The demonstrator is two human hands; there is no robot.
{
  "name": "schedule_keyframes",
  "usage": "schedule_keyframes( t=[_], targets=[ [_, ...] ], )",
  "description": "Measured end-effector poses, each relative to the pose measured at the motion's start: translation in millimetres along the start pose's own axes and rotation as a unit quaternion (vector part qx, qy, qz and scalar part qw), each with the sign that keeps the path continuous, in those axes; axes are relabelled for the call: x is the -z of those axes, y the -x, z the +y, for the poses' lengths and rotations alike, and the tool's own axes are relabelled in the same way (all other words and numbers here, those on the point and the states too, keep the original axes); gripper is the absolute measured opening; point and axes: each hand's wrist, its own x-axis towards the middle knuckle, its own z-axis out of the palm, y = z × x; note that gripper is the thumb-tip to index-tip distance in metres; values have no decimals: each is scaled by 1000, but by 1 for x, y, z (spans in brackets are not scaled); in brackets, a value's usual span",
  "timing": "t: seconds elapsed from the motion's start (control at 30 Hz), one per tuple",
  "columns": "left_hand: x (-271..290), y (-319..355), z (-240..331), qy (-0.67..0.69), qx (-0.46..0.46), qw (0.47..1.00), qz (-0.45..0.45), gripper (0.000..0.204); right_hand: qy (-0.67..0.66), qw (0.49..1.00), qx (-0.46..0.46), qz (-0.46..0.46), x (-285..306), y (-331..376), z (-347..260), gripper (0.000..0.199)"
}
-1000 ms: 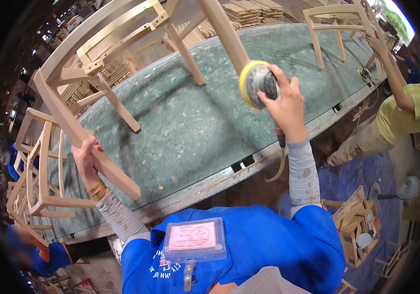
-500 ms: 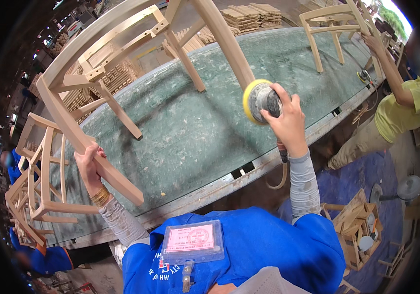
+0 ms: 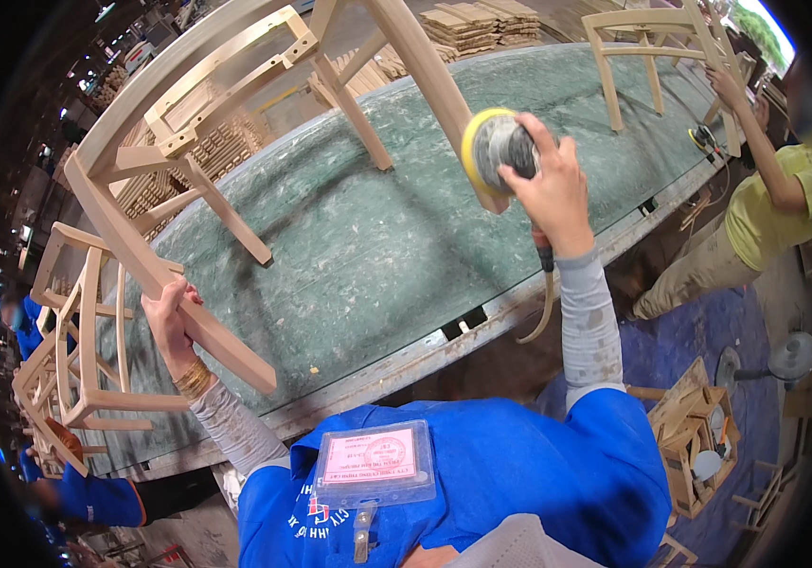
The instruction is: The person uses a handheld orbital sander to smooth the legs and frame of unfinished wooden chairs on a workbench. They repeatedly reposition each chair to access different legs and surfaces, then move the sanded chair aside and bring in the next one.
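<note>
A bare wooden chair frame [image 3: 131,237] stands on the green work table [image 3: 358,275], its legs on the tabletop. My left hand [image 3: 171,317] is closed around the chair's near left leg, a little above that leg's lower end. In my right hand [image 3: 553,185] is a round orbital sander [image 3: 499,151] with a yellow pad rim and a dark grey body. The sander's pad is against or right beside the chair's right leg [image 3: 439,90], near its lower end; the exact contact is hidden. From the sander a hose [image 3: 548,293] hangs down past the table edge.
To the right, a person in a yellow shirt [image 3: 785,208] handles another chair frame [image 3: 642,47]; a second sander [image 3: 701,139] lies near them. More chair frames [image 3: 93,350] crowd the left. Stacked wood pieces [image 3: 481,26] lie beyond the table. A wooden box [image 3: 699,445] and a fan [image 3: 789,360] stand lower right.
My right hand has moved the sander upward and slightly left along the chair's right leg. My left hand keeps its hold with hardly any movement.
</note>
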Motion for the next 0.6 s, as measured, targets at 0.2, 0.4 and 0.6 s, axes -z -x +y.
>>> schedule_keyframes(
  t=[0.2, 0.4, 0.6],
  targets=[
    [0, 3, -3, 8, -6, 1000, 11, 21, -4, 999, 48, -1, 3, 23, 28, 66],
    [-7, 0, 4, -3, -13, 1000, -12, 19, -58, 981, 143, 120, -12, -59, 1, 62],
    [-4, 4, 3, -3, -23, 1000, -16, 17, -38, 973, 209, 90, -16, -63, -11, 67]
  ],
)
